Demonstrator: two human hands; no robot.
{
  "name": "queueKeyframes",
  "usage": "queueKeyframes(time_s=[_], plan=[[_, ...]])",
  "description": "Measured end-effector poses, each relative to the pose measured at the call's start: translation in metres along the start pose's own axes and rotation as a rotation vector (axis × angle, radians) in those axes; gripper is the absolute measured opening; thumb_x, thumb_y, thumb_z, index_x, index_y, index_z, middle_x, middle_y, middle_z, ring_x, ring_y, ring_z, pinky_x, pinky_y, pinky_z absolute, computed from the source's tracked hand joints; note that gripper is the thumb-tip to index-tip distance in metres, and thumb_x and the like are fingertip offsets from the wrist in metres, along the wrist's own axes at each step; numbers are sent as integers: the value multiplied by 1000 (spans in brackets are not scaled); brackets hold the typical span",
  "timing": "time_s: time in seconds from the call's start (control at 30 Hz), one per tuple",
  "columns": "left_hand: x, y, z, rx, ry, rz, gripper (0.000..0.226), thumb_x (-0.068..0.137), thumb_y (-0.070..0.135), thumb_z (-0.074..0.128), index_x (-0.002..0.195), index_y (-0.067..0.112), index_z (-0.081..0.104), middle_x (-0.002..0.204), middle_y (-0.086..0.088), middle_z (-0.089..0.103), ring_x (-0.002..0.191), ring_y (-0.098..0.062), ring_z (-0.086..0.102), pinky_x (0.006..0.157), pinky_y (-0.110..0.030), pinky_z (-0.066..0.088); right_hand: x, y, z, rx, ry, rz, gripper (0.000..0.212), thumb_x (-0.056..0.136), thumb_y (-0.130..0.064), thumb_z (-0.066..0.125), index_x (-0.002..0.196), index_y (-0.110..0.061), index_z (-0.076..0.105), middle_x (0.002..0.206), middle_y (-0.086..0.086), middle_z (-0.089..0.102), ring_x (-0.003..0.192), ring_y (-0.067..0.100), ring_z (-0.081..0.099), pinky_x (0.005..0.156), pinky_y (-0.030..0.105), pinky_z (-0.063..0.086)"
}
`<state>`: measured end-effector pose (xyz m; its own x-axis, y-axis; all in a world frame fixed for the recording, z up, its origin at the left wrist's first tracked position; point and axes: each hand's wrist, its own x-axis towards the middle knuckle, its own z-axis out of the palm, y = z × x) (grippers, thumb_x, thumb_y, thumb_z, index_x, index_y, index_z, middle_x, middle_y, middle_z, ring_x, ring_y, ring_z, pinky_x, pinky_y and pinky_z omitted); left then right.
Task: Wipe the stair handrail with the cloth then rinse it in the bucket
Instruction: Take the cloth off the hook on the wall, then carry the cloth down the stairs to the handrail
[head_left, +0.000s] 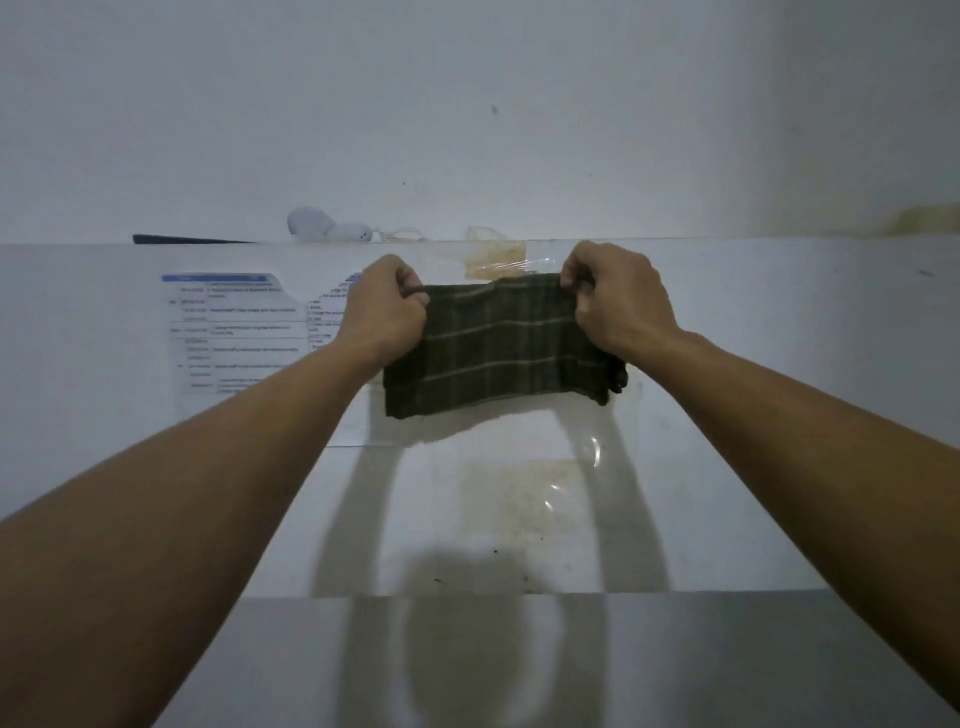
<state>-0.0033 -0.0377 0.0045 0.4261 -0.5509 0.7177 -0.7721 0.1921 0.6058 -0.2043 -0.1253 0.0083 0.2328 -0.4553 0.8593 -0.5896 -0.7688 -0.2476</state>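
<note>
A dark green checked cloth (498, 345) hangs stretched between my two hands in front of a white appliance front (779, 389). My left hand (387, 309) pinches its upper left corner. My right hand (615, 301) pinches its upper right corner. The cloth hangs flat, folded over, with its lower edge free. No stair handrail and no bucket are in view.
A printed sheet (234, 338) is stuck to the white front at the left. A stained piece of clear tape (493, 260) sits behind the cloth's top edge. Small white objects (327, 226) and a dark flat thing (187, 239) lie on top. The wall (467, 104) rises behind.
</note>
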Motion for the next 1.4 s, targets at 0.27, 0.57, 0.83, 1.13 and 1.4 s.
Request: queueKeyframes(time_s=[0.27,0.57,0.83,1.13,1.4], plan=[[-36,-45,-97,108,-60,-21,9,92,2,51,91,10,55,100,-5,62,98,-20,55,74,-27,47,-15,-57,36,154,-269,-105,26,88,-2,56,97,-14,77,106,8,71,101,24,59,99,36,44],[-98,-139,-209,202,-67,-191,20,78,5,73,95,11,66,100,-5,66,97,-21,62,84,-31,50,-58,-163,137,273,-557,-218,37,75,-11,78,110,-15,68,112,4,55,103,18,50,87,24,38],[-163,-216,-316,368,68,-363,28,76,-1,72,98,11,58,105,-6,62,96,-22,58,80,-30,46,-103,-277,235,511,-691,-234,42,75,-7,76,100,-21,46,104,1,56,83,15,58,60,19,42],[-276,-264,-420,572,290,-678,26,77,-3,69,75,13,50,87,-4,59,88,-22,58,70,-23,45,-173,-413,320,661,-1019,-442,49,70,-10,80,104,-20,46,92,7,63,81,24,61,70,39,54],[-366,-257,-462,674,531,-959,13,79,-1,70,87,8,73,97,-9,69,93,-22,64,82,-26,49,-241,-511,364,802,-1147,-783,38,72,-12,80,95,-20,52,92,3,60,85,22,57,69,33,46]])
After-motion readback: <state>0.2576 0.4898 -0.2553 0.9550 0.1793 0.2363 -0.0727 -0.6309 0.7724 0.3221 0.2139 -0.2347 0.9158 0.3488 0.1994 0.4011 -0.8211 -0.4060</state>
